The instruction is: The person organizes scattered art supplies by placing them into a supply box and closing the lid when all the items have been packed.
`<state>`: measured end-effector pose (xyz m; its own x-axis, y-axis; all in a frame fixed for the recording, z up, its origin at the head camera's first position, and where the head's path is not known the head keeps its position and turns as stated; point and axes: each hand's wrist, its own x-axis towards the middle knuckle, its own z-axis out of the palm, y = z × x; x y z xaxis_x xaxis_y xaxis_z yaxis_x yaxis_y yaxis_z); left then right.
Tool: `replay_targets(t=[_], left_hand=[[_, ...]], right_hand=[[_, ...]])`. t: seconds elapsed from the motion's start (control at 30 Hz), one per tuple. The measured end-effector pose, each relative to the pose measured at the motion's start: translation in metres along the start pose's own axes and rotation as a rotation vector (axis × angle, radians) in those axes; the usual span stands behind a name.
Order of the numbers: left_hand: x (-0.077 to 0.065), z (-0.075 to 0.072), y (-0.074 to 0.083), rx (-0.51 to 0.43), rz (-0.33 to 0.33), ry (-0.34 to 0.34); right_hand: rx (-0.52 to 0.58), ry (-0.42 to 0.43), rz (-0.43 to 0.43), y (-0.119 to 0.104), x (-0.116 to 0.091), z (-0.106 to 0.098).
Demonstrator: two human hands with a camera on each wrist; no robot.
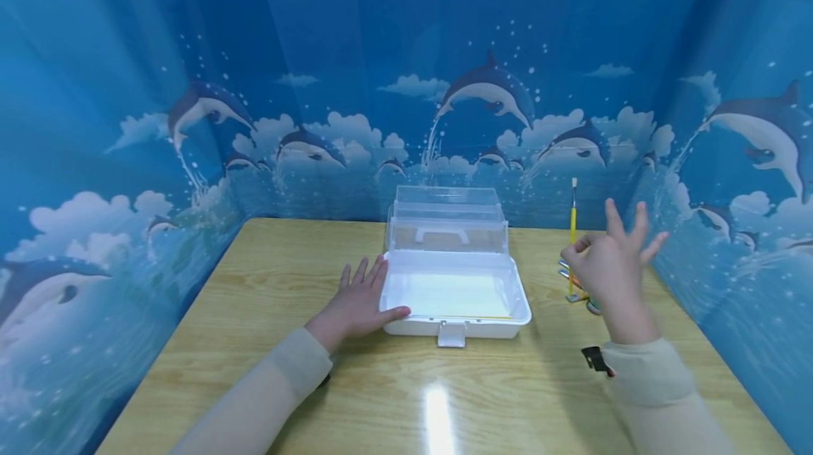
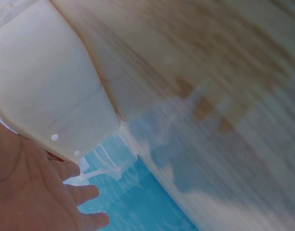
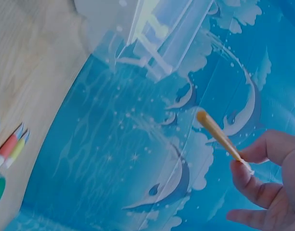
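1. From here, the right hand point(image 1: 612, 268) pinches a slim, smooth yellow brush point(image 1: 574, 221), pale tip up, to the right of the box.
2. The left hand point(image 1: 356, 303), fingers straight and spread, touches that rounded white plastic box point(image 1: 416, 329).
3. Its clear, ribbed lid point(image 1: 451, 215) stands raised behind.
4. Crimp-ended tubes point(image 3: 10, 148) lie on the wood-grained table point(image 1: 508, 398).

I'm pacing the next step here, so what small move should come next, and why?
Probably carry the paintbrush left until it is over the box: the right hand pinches it to the box's right, the lid is open, and the left hand touches the box's left side, perhaps steadying it.
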<state>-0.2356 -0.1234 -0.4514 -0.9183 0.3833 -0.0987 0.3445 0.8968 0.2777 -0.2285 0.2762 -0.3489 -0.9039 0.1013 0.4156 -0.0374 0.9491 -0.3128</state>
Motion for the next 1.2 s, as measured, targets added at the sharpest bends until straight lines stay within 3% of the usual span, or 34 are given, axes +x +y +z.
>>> replay_targets(t=[0.27,0.4,0.7,1.0,1.2], left_hand=[[0.000,0.000,0.000,-0.001,-0.004,-0.002],[0.000,0.001,0.000,-0.002,-0.005,-0.003],[0.000,0.000,0.000,-0.009,-0.008,-0.002],[0.001,0.000,0.001,0.012,-0.016,-0.004],[0.002,0.001,0.001,0.006,-0.023,-0.009]], right_hand=[[0.054,0.154,-0.106,-0.017,-0.001,0.011],[0.069,0.188,-0.152,-0.025,0.000,0.017],[0.053,0.225,-0.280,-0.039,0.001,0.036],[0.134,0.267,-0.442,-0.049,0.001,0.061],[0.128,0.236,-0.545,-0.053,0.000,0.073]])
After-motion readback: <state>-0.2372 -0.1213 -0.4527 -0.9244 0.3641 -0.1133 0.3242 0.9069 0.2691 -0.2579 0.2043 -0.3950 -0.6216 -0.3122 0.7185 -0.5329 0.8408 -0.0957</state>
